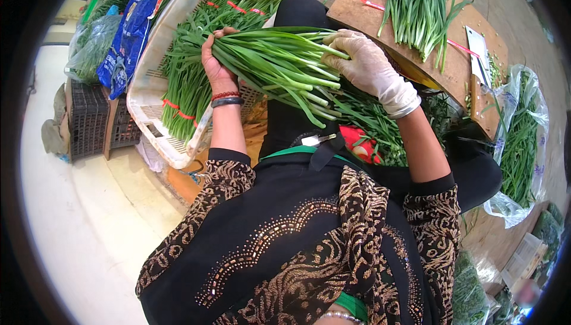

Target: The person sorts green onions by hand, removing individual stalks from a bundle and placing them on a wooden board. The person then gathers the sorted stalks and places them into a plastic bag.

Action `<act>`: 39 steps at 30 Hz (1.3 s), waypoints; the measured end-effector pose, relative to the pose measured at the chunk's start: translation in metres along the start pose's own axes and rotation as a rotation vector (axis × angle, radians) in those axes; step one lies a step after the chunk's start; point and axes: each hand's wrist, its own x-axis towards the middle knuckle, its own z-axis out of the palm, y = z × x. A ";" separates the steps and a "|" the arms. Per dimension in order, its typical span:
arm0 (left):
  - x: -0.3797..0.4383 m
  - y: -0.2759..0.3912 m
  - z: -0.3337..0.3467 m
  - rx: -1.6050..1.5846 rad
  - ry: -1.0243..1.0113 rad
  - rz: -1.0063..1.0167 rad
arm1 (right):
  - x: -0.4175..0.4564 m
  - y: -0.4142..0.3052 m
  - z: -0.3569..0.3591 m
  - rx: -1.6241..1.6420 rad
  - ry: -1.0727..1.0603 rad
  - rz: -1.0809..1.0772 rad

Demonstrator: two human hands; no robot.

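My bare left hand (218, 64), with a red bead bracelet and a dark bangle at the wrist, holds a loose bunch of garlic chives (276, 59) by its leafy end. The pale stem ends point right. There my right hand (359, 64), in a whitish thin glove, has its fingers curled on a few upper stems. Below and behind the bunch are my lap and dark trousers. Under my left hand stands a white plastic basket (154, 135) packed with chive bundles (178, 113) tied with red bands.
At the right, a wooden board (350, 6) carries loose chives (415, 13), red ties (464, 48) and a cleaver (478, 64). Loose greens (379, 122) lie by my lap. A plastic bag of greens (519, 142) is far right; a blue bag (136, 30) and black crate (89, 120) stand left.
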 end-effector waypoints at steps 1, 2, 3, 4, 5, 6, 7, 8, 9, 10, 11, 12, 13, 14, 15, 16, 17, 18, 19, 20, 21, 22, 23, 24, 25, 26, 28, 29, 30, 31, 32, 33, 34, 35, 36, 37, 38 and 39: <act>0.000 0.000 0.001 0.007 -0.005 0.001 | 0.000 0.000 0.002 -0.040 0.008 -0.014; 0.001 -0.001 0.003 0.014 -0.011 0.001 | 0.000 0.000 0.001 -0.029 -0.018 -0.016; 0.001 -0.002 0.003 0.019 -0.017 0.000 | -0.001 -0.001 0.003 -0.073 0.009 -0.040; 0.001 -0.003 0.003 -0.012 -0.008 0.007 | -0.002 0.000 0.005 -0.118 0.035 -0.064; 0.002 -0.004 0.003 -0.014 0.002 0.001 | -0.003 -0.001 0.007 -0.163 0.063 -0.086; 0.001 -0.003 0.000 -0.017 0.016 -0.002 | -0.005 -0.004 0.007 -0.200 0.100 -0.102; 0.001 -0.002 -0.002 -0.019 0.029 -0.005 | -0.008 -0.006 0.004 -0.246 0.117 -0.089; 0.001 -0.001 -0.004 -0.013 0.028 -0.006 | -0.013 -0.005 -0.002 -0.291 0.135 -0.076; 0.000 0.000 -0.005 -0.009 0.029 -0.006 | -0.018 -0.002 -0.008 -0.338 0.149 -0.064; 0.000 0.000 -0.007 -0.006 0.028 -0.007 | -0.024 0.002 -0.014 -0.213 0.096 0.082; 0.000 0.000 -0.009 -0.014 0.032 -0.012 | -0.034 0.001 -0.019 -0.074 0.124 0.171; -0.001 -0.001 -0.009 -0.021 0.034 -0.018 | -0.043 0.001 -0.027 0.024 0.040 0.223; -0.001 -0.003 -0.009 -0.029 0.037 -0.024 | -0.050 0.000 -0.032 0.124 -0.045 0.273; -0.002 -0.005 -0.009 0.015 0.059 0.009 | -0.056 -0.005 -0.032 0.269 -0.112 0.326; -0.003 -0.006 -0.008 -0.015 0.051 0.004 | -0.061 -0.013 -0.031 0.415 -0.179 0.373; -0.001 -0.005 -0.008 -0.043 0.043 -0.004 | -0.064 -0.019 -0.023 0.490 -0.215 0.390; 0.000 -0.004 -0.009 -0.071 0.036 -0.011 | -0.065 -0.022 -0.012 0.491 -0.191 0.412; 0.002 -0.003 -0.010 -0.068 0.013 -0.023 | -0.064 -0.029 -0.003 0.490 -0.167 0.456; 0.002 -0.002 -0.014 -0.065 -0.010 -0.031 | -0.062 -0.034 0.005 0.490 -0.147 0.496; 0.002 -0.001 -0.018 -0.062 -0.032 -0.038 | -0.062 -0.034 0.011 0.454 -0.085 0.482; 0.002 -0.001 -0.018 -0.063 -0.033 -0.028 | -0.060 -0.034 0.014 0.595 -0.040 0.523; 0.002 -0.001 -0.018 -0.065 -0.035 -0.018 | -0.060 -0.025 0.020 0.568 -0.051 0.532; 0.003 -0.001 -0.018 -0.066 -0.037 -0.009 | -0.062 -0.017 0.027 0.541 -0.063 0.540; 0.001 -0.004 -0.014 -0.018 -0.003 0.031 | -0.062 -0.017 0.028 0.535 -0.035 0.525; 0.001 -0.004 -0.014 -0.031 -0.010 0.018 | -0.063 -0.018 0.030 0.529 -0.007 0.511; 0.000 -0.003 -0.014 -0.044 -0.016 0.005 | -0.064 -0.018 0.031 0.522 0.021 0.496; -0.001 -0.001 -0.013 -0.057 -0.035 -0.011 | -0.062 -0.014 0.030 0.553 -0.079 0.443; -0.002 0.000 -0.012 -0.059 -0.046 -0.016 | -0.060 -0.010 0.029 0.568 -0.130 0.415; -0.001 0.000 -0.011 -0.060 -0.059 -0.025 | -0.056 -0.009 0.020 0.602 -0.286 0.436; -0.001 -0.001 -0.010 -0.063 -0.054 -0.025 | -0.055 -0.007 0.024 0.731 -0.285 0.446; -0.001 -0.001 -0.009 -0.066 -0.049 -0.026 | -0.054 -0.004 0.032 0.861 -0.283 0.454; -0.002 -0.004 -0.003 -0.070 -0.045 -0.026 | -0.052 -0.003 0.034 0.988 -0.282 0.461; -0.003 -0.007 0.004 -0.041 -0.026 -0.011 | -0.047 0.002 0.030 0.941 -0.363 0.452; -0.004 -0.009 0.011 -0.011 -0.007 0.004 | -0.047 0.002 0.029 0.974 -0.340 0.434; -0.007 -0.010 0.017 0.019 0.015 0.022 | -0.047 -0.004 0.026 1.009 -0.321 0.415; -0.007 -0.010 0.017 -0.005 0.017 0.015 | -0.046 -0.007 0.024 1.044 -0.302 0.397; -0.007 -0.010 0.016 -0.030 0.019 0.008 | -0.044 -0.003 0.021 0.922 -0.352 0.360; -0.007 -0.010 0.016 -0.055 0.020 -0.001 | -0.045 -0.002 0.021 0.931 -0.337 0.326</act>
